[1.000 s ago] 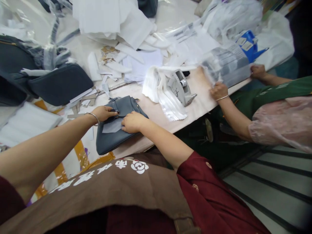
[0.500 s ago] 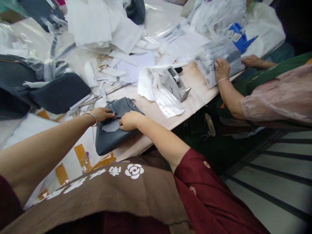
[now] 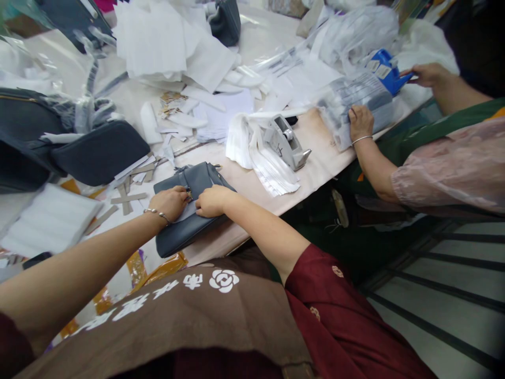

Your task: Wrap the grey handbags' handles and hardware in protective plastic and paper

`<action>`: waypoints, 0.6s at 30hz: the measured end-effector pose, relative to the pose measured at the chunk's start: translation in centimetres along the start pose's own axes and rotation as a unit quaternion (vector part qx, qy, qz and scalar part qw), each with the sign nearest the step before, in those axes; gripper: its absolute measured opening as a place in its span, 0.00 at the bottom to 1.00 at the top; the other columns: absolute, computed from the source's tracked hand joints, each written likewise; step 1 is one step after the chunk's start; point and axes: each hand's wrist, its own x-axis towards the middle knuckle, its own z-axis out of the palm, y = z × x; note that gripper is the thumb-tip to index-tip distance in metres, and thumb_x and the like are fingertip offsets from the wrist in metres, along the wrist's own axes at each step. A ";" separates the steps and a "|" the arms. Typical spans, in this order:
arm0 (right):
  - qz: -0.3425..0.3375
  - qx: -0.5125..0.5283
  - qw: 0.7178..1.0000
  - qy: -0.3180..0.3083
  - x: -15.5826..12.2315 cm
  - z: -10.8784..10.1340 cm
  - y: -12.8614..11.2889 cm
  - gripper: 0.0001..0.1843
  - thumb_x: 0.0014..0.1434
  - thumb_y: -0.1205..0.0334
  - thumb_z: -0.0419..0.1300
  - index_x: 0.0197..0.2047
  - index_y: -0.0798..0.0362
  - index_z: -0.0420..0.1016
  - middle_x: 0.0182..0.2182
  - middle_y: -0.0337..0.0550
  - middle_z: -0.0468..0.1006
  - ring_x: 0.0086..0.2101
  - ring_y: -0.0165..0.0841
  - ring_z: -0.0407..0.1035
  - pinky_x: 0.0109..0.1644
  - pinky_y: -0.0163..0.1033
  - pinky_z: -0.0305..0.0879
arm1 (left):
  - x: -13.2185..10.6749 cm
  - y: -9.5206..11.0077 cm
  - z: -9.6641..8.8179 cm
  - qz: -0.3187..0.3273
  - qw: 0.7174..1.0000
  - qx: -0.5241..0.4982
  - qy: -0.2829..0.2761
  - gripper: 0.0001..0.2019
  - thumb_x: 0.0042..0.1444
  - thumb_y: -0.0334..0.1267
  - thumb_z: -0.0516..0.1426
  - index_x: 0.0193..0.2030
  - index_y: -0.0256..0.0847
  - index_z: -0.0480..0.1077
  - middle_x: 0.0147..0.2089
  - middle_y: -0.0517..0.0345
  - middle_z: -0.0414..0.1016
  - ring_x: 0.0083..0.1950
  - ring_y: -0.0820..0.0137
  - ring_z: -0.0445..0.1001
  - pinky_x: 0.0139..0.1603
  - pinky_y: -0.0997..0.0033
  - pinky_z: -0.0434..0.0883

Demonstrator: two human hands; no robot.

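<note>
Left hand (image 3: 170,202) lies on the slate-blue handbag (image 3: 179,238), its fingers curled and pinching at a small metal fitting on the bag's flap; a thin bangle (image 3: 156,212) sits on the wrist. Right hand (image 3: 211,201) rests just beside it on the same flap, with the fingers bent under and the tips against the leather. Whether it grips or only presses cannot be told. The handbag lies flat at the near edge of the worktable (image 3: 315,171), straight ahead of the person's brown apron (image 3: 189,310).

Beyond the bag, near the middle of the table, a grey tape dispenser (image 3: 287,141) stands against a heap of white foam sheets (image 3: 252,152). A dark pouch (image 3: 98,152) lies to the left, with strips of card scattered beside it. On the right a co-worker's hand (image 3: 361,122) presses on a clear plastic packet (image 3: 357,97), and the co-worker's other hand (image 3: 425,73) touches a blue plastic object (image 3: 383,67).
</note>
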 end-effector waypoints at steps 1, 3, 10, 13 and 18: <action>0.000 -0.003 1.000 0.003 0.0 0.0 0.0 0.23 0.66 0.50 0.48 0.52 0.53 0.77 0.51 0.52 0.77 0.51 0.49 0.70 0.55 0.55 0.64 | -0.1 -0.1 0.3 0.007 1.000 0.002 0.007 0.21 0.67 0.44 0.45 0.48 0.39 0.77 0.57 0.50 0.73 0.48 0.61 0.75 0.46 0.66 0.69; -0.003 -0.010 1.000 0.008 0.0 0.1 0.1 0.23 0.66 0.50 0.49 0.52 0.54 0.77 0.51 0.53 0.77 0.52 0.49 0.69 0.55 0.55 0.63 | -0.2 -0.1 0.9 0.009 1.000 -0.004 0.012 0.20 0.66 0.43 0.45 0.51 0.41 0.76 0.59 0.52 0.72 0.51 0.60 0.74 0.51 0.65 0.69; -0.020 -0.031 0.999 0.026 -0.3 0.1 -0.1 0.21 0.66 0.53 0.49 0.50 0.55 0.78 0.51 0.53 0.77 0.52 0.49 0.68 0.57 0.57 0.58 | 0.2 -0.1 2.1 0.044 0.998 -0.022 0.033 0.19 0.60 0.36 0.48 0.52 0.38 0.75 0.57 0.49 0.75 0.55 0.60 0.73 0.58 0.65 0.67; -0.021 -0.030 0.999 0.026 -0.1 0.1 -0.1 0.21 0.66 0.53 0.50 0.49 0.55 0.78 0.50 0.53 0.78 0.52 0.48 0.69 0.57 0.57 0.58 | 0.6 0.1 2.0 0.044 0.999 -0.017 0.027 0.18 0.61 0.35 0.48 0.50 0.39 0.76 0.55 0.49 0.76 0.54 0.59 0.74 0.55 0.63 0.69; -0.024 -0.025 0.999 0.015 0.5 0.1 0.1 0.20 0.66 0.53 0.50 0.48 0.55 0.78 0.51 0.52 0.77 0.51 0.47 0.70 0.57 0.56 0.58 | 0.9 0.5 1.6 0.036 0.999 -0.024 0.024 0.17 0.60 0.34 0.49 0.49 0.39 0.76 0.54 0.48 0.76 0.53 0.59 0.75 0.52 0.64 0.69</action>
